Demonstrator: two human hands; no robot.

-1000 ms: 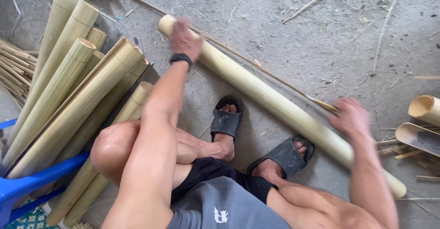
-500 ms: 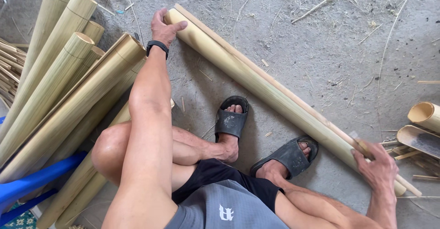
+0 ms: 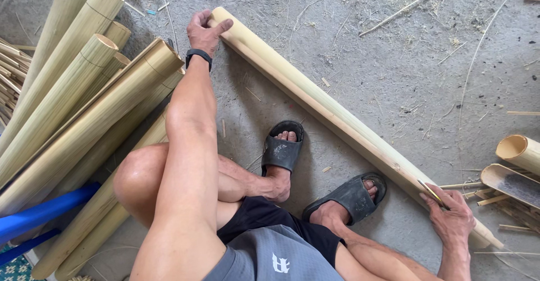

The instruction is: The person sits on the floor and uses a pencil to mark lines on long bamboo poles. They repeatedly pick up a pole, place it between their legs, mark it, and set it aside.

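the long pale-green bamboo pole (image 3: 332,118) lies whole on the concrete floor (image 3: 394,61), left hand (image 3: 205,30) clamped on its far end, right hand (image 3: 450,216) pressing a thin strip at the near end; no split visible.

Lying across the whole frame: a rough grey concrete floor (image 3: 394,61), scuffed and dusty, lit evenly by soft daylight without hard shadows. Scattered over it, thin splinters and fibres, plus a long thin stick (image 3: 413,4) slanting at the upper right. Leaning in from the upper left, a stack of pale green bamboo poles (image 3: 73,106), cut ends showing. Poking in at the lower left, a blue plastic seat (image 3: 45,213). Resting at the right edge, short split bamboo pieces (image 3: 514,171) among slivers. Showing in the bottom left corner, a scrap of patterned tile (image 3: 14,270).
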